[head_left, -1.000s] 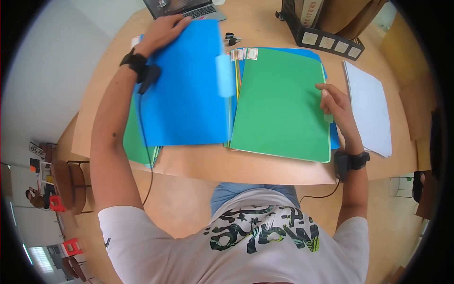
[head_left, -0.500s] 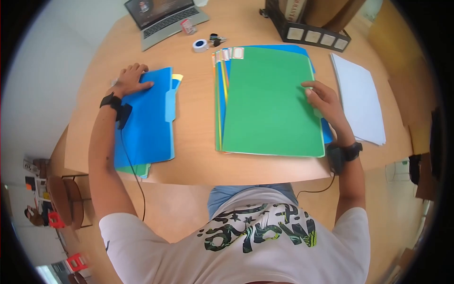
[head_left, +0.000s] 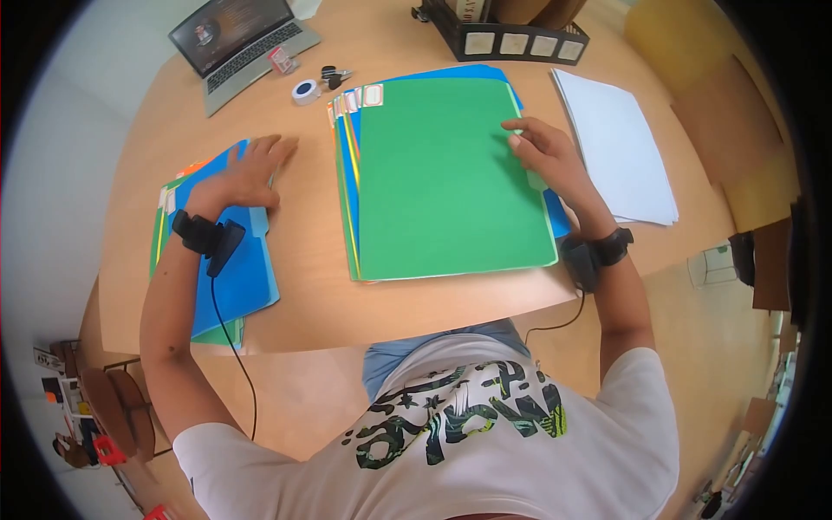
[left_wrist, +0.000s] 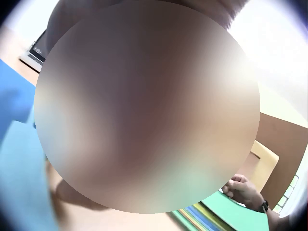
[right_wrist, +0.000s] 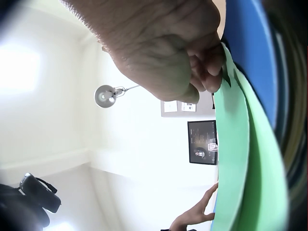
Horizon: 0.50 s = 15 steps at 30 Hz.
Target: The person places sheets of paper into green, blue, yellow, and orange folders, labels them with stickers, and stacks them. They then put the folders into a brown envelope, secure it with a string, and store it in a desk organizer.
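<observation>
A blue folder [head_left: 234,277] lies on top of the left stack, over green folders with label stickers. My left hand [head_left: 247,178] is over its upper right part, with fingers spread past the folder's edge. In the left wrist view a blurred disc hides most of that hand. On the right stack the top sheet is a green folder [head_left: 451,182], with blue, yellow and orange edges showing beneath it. My right hand [head_left: 555,160] hovers at this folder's right edge near its tab, fingers loosely bent and holding nothing. The right wrist view shows its fingertips [right_wrist: 211,82] close beside the green edge.
White paper sheets [head_left: 615,147] lie right of the folders. Behind stand a laptop [head_left: 251,52], a red-and-clear small item [head_left: 282,61], a white tape roll [head_left: 305,92], black-handled scissors [head_left: 334,78] and a black file holder [head_left: 511,42].
My left hand carried the blue folder left, laid it on the left stack and has since shifted right across it. The right hand stays by the green folder; the head view has turned.
</observation>
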Motion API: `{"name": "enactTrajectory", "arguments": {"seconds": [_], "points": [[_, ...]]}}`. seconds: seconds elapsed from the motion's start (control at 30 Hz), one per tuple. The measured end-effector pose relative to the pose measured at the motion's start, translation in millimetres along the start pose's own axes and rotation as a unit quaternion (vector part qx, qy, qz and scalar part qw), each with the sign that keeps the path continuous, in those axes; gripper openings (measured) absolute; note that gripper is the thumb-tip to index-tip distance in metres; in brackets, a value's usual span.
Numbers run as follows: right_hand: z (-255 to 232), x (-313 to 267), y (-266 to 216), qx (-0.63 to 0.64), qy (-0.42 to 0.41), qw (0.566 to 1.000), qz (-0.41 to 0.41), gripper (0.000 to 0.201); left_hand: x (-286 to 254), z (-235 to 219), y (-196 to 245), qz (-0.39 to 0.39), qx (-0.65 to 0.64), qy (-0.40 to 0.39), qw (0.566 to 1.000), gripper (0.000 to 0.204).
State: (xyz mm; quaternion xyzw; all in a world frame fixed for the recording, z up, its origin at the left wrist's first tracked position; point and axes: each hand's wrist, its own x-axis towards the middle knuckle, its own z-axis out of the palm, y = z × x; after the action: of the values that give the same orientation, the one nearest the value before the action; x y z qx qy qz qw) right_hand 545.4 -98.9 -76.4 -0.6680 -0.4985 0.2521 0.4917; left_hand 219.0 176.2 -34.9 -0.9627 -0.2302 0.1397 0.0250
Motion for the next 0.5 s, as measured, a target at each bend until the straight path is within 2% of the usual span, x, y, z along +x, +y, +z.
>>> {"name": "enactTrajectory", "arguments": {"seconds": [0.1,0.17,0.27,0.37,0.5], "points": [[1.1,1.6,3.2,0.043,0.057,0.997,-0.001,0.036,40.9,1.0,9.2,0.084,-0.098,0.116,0.985,0.075],[-2.8,2.2,3.4,0.092,0.071,0.993,0.029,0.041,76.4,-7.3,38.1,0.152,-0.205,0.194,0.947,0.071],[-7.4,2.4,7.0,0.191,0.083,0.976,0.057,0.045,129.0,-0.2,66.9,0.163,-0.218,0.289,0.918,0.074],[-13.3,1.5,3.1,0.237,0.090,0.962,0.098,0.050,159.7,6.2,84.3,0.107,-0.269,0.235,0.928,0.077],[-23.9,0.6,-1.4,0.283,0.087,0.947,0.124,0.055,162.6,12.3,86.4,0.099,-0.273,0.245,0.925,0.074]]}}
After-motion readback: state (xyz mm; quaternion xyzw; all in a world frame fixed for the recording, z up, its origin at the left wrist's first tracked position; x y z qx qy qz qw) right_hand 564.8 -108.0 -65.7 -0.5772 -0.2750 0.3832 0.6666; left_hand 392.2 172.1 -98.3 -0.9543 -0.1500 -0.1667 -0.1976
